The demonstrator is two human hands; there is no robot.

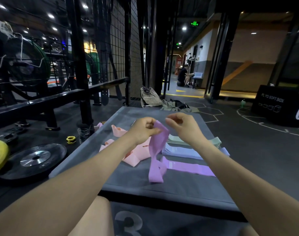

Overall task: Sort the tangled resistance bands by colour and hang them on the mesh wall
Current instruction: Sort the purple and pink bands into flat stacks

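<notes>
The left hand (142, 129) pinches the top of a purple resistance band (157, 151), fingers curled tight on the fabric, and holds it up over a grey padded box (162, 188). The band is a flat, wide loop of soft lilac cloth; it hangs down from the grip, twists about halfway, and its lower end folds onto the box top. The right hand (182, 126) hovers just beside the band's upper edge with fingers curled loosely; whether it touches the cloth cannot be told. A second purple band (189, 168) lies flat on the box, its near end meeting the hanging one. Behind it sit a flat stack of pale blue bands (181, 151) and, further back, pale green bands (177, 139). To the left a heap of pink bands (136, 155) lies crumpled. The black mesh wall (118, 53) stands beyond the box, at the left.
</notes>
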